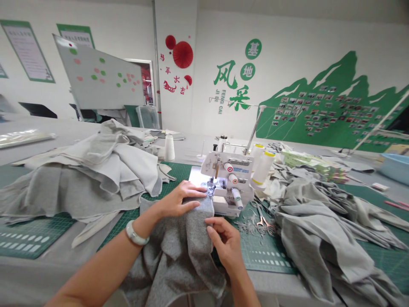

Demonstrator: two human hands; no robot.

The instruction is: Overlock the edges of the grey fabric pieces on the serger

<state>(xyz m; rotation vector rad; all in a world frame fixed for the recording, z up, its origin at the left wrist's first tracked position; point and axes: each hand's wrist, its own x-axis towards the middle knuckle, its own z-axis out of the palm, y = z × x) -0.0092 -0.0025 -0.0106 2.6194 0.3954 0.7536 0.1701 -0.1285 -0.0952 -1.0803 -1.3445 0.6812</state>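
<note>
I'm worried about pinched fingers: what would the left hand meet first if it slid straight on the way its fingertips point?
Probably the metal presser foot area of the white sewing machine, just beyond the left hand, though depth is hard to judge.

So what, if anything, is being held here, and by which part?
Gray fabric: the right hand pinches its right edge; the left hand rests on top.

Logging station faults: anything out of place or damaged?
Loose grey scraps litter the green mat, by the scissors and front-right of the sewing machine; looks untidy near the work. No damage visible.
</note>
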